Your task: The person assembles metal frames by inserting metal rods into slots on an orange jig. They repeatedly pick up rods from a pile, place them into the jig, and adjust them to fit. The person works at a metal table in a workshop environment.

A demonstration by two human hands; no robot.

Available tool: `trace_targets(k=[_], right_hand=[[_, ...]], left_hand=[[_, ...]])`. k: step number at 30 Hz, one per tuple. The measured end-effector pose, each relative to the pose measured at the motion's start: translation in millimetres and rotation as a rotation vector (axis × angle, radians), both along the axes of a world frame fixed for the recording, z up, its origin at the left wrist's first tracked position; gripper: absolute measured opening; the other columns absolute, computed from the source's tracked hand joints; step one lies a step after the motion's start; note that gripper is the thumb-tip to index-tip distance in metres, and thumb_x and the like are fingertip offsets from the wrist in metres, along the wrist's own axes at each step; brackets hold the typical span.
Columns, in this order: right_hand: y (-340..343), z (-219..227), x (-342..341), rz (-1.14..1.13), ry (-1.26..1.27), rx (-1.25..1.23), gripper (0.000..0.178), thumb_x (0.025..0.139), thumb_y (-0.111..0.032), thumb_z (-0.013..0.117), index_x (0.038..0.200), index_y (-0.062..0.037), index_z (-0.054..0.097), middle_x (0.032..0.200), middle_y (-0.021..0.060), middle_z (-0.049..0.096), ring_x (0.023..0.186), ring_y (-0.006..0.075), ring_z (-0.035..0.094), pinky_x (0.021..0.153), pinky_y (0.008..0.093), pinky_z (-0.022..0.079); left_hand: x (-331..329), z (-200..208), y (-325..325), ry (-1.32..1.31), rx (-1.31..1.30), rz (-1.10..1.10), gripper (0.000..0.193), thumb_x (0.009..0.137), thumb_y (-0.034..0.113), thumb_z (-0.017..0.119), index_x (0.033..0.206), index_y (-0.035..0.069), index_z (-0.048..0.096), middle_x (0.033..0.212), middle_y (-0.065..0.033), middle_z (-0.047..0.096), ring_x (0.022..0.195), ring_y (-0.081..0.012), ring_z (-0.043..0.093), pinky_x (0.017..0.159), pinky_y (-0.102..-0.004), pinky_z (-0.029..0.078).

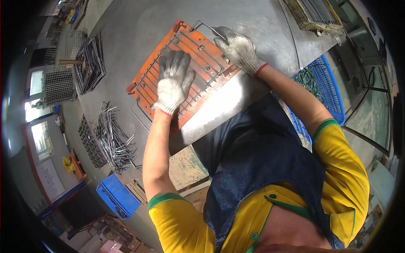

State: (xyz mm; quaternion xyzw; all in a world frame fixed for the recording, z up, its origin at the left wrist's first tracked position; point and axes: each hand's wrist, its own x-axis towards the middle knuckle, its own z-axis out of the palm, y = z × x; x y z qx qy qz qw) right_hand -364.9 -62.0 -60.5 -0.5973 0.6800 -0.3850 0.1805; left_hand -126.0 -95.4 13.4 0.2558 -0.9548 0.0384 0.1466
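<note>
An orange fixture plate [148,69] lies tilted on the metal table, with a wire rack [196,52] of parallel rods set on it. My left hand [174,82], in a white knit glove with grey fingers, rests flat on the rack, fingers stretched out. At the plate's far right edge, my right hand [240,48], gloved the same way, has its fingers closed round one end of a bent wire handle [203,22]. Another bent wire loop [136,110] sticks out past the plate's left side, partly behind my left forearm.
Loose bent wires [112,137] pile at the table's left edge, below a stack of wire frames [90,63]. A box of straight rods [314,14] stands at the far right. A blue basket [331,86] is beside the table on the right; a blue bin [118,196] sits lower left.
</note>
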Motion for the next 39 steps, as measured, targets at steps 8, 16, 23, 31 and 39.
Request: trace_targets(k=[8,16,23,31,39], right_hand=[[7.8,31.0,7.2,-0.006,-0.101,0.115,0.039,0.097,-0.036,0.048,0.128,-0.0121,0.052,0.086,0.0118,0.067,0.062,0.0214,0.068,0.058,0.0353,0.056],[3.8,21.8,5.6,-0.048,-0.014,0.019,0.040,0.095,-0.039,0.047,0.121,-0.0099,0.055,0.081,0.0136,0.066,0.068,0.0276,0.066,0.067,0.0431,0.054],[3.9,31.4,2.7,-0.073,-0.104,0.212,0.046,0.093,-0.044,0.048,0.129,-0.0165,0.053,0.096,0.0125,0.069,0.091,0.0329,0.067,0.085,0.0465,0.050],[1.6,26.2,0.1,-0.075,-0.063,0.185,0.044,0.093,-0.043,0.049,0.126,-0.0144,0.056,0.110,0.0135,0.067,0.094,0.0337,0.066,0.086,0.0451,0.050],[1.6,24.7,1.7,-0.051,-0.100,0.160,0.040,0.095,-0.035,0.053,0.128,-0.0136,0.055,0.090,0.0060,0.071,0.065,0.0161,0.070,0.054,0.0304,0.055]], left_hand=[[-11.9,23.9,6.7,0.042,-0.185,0.088,0.042,0.083,0.026,0.060,0.117,0.003,0.055,0.118,-0.0128,0.052,0.118,-0.0316,0.044,0.105,-0.0511,0.030],[37.8,22.3,20.5,-0.084,0.067,0.051,0.043,0.082,0.027,0.060,0.117,0.002,0.055,0.120,-0.0152,0.051,0.117,-0.0309,0.046,0.103,-0.0509,0.030],[37.5,34.9,24.2,0.039,-0.108,0.174,0.035,0.080,0.025,0.062,0.106,0.003,0.062,0.120,-0.0134,0.052,0.117,-0.0302,0.045,0.102,-0.0497,0.031],[65.7,17.3,23.3,-0.189,0.131,0.152,0.054,0.093,0.038,0.050,0.134,0.003,0.046,0.136,-0.0182,0.045,0.133,-0.0355,0.037,0.111,-0.0538,0.021],[134.0,22.5,38.8,-0.350,0.124,0.265,0.055,0.096,0.038,0.049,0.143,0.011,0.043,0.144,-0.0183,0.044,0.136,-0.0357,0.037,0.114,-0.0531,0.021]])
